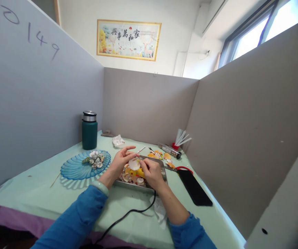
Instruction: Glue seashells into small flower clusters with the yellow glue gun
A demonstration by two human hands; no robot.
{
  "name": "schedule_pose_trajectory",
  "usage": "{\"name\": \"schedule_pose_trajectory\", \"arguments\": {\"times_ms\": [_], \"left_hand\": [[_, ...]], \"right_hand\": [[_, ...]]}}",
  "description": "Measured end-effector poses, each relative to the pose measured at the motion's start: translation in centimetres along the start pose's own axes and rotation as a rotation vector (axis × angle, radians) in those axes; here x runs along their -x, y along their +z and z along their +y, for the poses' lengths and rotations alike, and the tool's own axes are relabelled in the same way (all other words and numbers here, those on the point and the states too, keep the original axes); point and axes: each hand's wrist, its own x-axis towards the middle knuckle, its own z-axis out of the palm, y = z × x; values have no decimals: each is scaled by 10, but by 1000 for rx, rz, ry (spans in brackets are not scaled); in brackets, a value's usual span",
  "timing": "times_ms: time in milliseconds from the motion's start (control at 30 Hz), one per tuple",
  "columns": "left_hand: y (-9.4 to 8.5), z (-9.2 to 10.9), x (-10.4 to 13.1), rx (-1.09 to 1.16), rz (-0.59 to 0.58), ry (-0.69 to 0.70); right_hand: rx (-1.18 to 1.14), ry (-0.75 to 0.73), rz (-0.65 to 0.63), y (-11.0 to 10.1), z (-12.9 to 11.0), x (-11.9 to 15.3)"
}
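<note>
As I follow from afar, shell-handling seems the step in hand: my right hand pinches the scallop shell at its edge, above the metal tray. My left hand reaches alongside, fingers extended — whether they grip, I cannot tell. The next move, I judge, calls for steady, light fingertip pressure — no squeezing.
</note>
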Motion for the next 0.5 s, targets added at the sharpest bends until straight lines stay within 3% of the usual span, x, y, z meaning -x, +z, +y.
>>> {"name": "schedule_pose_trajectory", "arguments": {"times_ms": [500], "left_hand": [[0, -2, -1, -29, -17, -22]], "right_hand": [[-61, 87, 73, -1, 2, -1]]}}
